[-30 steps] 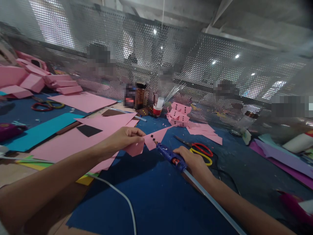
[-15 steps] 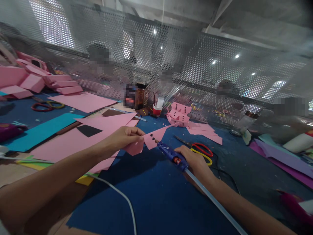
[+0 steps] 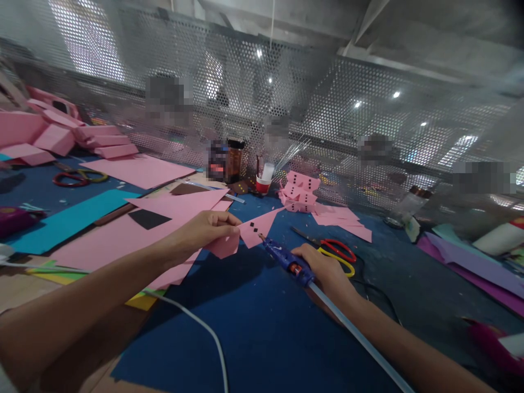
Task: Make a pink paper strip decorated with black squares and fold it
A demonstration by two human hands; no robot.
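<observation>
Between its thumb and fingers, my left hand [image 3: 215,226] pinches a folded piece of pink paper [image 3: 262,228] with small black squares stuck on it. My right hand [image 3: 323,267] is wrapped round a blue glue gun [image 3: 286,259], a long clear glue stick [image 3: 360,338] jutting from its back end. The gun's nozzle points at the pink paper beside the black squares; whether it touches the surface I cannot tell. Just beyond my right hand lie scissors [image 3: 338,251] with red and yellow handles.
Pink sheets [image 3: 110,245] and a teal strip [image 3: 69,221] lie at left. Folded pink pieces with black squares [image 3: 301,191] stand behind my hands, near a red-and-white cup [image 3: 264,183] and a jar [image 3: 235,159]. A white cord [image 3: 204,322] crosses the blue tabletop [image 3: 262,349]. Purple sheets [image 3: 470,265] lie right.
The nozzle has drawn very slightly away from the black squares on the pink paper, and the paper has shifted a little. Both hands keep their holds.
</observation>
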